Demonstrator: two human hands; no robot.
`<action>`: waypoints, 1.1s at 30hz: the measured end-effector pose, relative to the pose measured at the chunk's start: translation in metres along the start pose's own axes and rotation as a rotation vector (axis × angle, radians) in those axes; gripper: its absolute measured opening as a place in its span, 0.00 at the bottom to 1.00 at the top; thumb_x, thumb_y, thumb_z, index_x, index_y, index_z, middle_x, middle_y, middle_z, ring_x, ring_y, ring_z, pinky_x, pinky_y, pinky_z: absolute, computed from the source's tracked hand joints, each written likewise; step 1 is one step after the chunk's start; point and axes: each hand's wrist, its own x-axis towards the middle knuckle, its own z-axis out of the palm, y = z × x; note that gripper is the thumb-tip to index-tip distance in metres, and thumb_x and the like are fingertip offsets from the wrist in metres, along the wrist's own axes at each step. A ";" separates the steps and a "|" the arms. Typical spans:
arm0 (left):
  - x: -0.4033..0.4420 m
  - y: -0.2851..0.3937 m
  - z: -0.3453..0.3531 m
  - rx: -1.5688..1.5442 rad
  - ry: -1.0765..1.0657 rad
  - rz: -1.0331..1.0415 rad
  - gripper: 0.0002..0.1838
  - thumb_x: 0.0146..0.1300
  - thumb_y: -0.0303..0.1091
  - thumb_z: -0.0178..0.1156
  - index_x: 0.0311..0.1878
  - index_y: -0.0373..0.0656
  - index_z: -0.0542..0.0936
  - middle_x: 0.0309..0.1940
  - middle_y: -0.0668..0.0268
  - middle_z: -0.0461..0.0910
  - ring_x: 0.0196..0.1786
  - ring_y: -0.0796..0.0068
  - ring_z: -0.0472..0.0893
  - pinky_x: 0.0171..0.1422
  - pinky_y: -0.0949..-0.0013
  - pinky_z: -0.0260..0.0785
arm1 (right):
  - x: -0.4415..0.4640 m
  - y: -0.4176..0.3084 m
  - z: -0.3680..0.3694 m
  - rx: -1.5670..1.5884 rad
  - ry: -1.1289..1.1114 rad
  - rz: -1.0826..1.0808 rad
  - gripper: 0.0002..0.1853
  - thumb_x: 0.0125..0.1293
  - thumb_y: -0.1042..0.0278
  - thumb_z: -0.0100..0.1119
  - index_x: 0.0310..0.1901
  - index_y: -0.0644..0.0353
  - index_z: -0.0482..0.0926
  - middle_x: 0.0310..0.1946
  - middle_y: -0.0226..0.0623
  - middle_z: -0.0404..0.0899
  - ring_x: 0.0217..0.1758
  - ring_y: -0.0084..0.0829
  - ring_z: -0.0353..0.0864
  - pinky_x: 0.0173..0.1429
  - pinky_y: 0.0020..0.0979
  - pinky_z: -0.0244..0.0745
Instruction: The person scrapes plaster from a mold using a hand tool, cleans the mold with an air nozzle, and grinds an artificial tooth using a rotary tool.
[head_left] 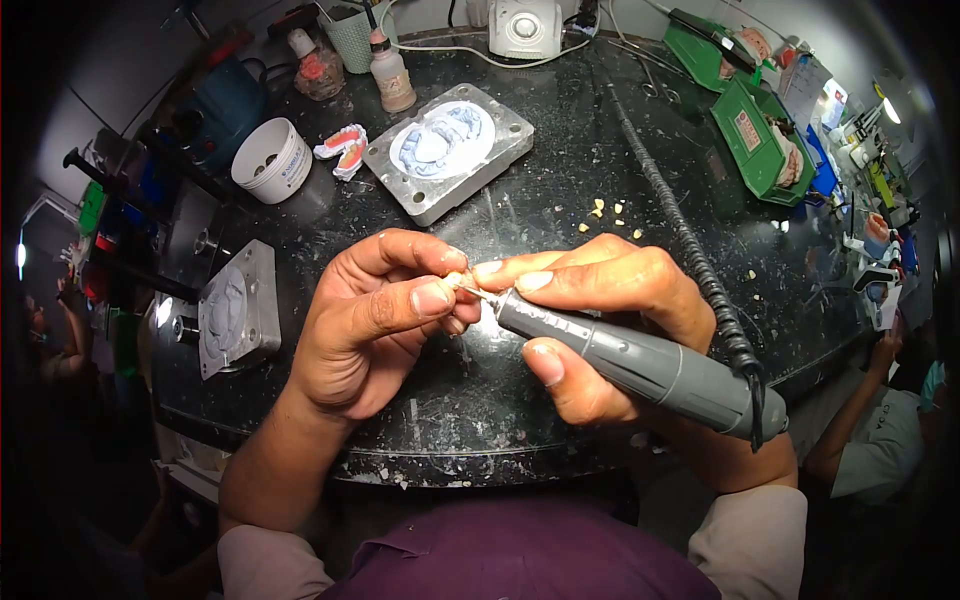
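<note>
Between the thumb and fingers of my left hand (pixel 375 315) is a small yellowish tooth-like piece (pixel 457 280). My right hand (pixel 620 320) is closed around a grey rotary handpiece (pixel 630 362), whose thin metal tip reaches the piece at my left fingertips. The coiled black cord (pixel 690 235) joins the rear of the handpiece at the right. Beyond my hands, several small yellowish pieces (pixel 598 209) lie scattered on the black table (pixel 540 215). A metal flask half (pixel 450 150) holding a white and blue-grey dental mould lies farther back.
Another metal flask half (pixel 240 310) stands left of my left hand. Farther back are a white tub (pixel 273 161), a red and white dental model (pixel 345 150) and a bottle (pixel 391 75). Green trays (pixel 755 140) with models sit at the right. Another person (pixel 880 430) is at the right edge.
</note>
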 end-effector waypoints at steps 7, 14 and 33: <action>0.000 0.000 0.004 0.049 0.032 0.015 0.13 0.64 0.18 0.67 0.51 0.34 0.82 0.44 0.56 0.87 0.47 0.69 0.88 0.57 0.68 0.81 | -0.003 -0.002 0.001 -0.051 0.042 0.016 0.16 0.68 0.75 0.66 0.53 0.65 0.72 0.48 0.59 0.85 0.50 0.43 0.90 0.56 0.39 0.87; 0.001 -0.007 0.004 0.241 -0.005 0.229 0.15 0.58 0.13 0.71 0.47 0.36 0.82 0.42 0.59 0.86 0.47 0.73 0.87 0.57 0.69 0.81 | 0.000 -0.018 0.002 -0.042 0.014 0.080 0.14 0.70 0.73 0.64 0.52 0.64 0.70 0.43 0.52 0.83 0.53 0.45 0.89 0.58 0.42 0.87; 0.000 -0.003 0.010 0.064 0.114 0.057 0.13 0.69 0.21 0.64 0.56 0.32 0.83 0.45 0.51 0.89 0.47 0.66 0.89 0.55 0.69 0.83 | -0.004 -0.014 0.008 -0.066 0.089 0.147 0.14 0.68 0.79 0.61 0.53 0.64 0.71 0.49 0.58 0.84 0.56 0.43 0.88 0.59 0.40 0.86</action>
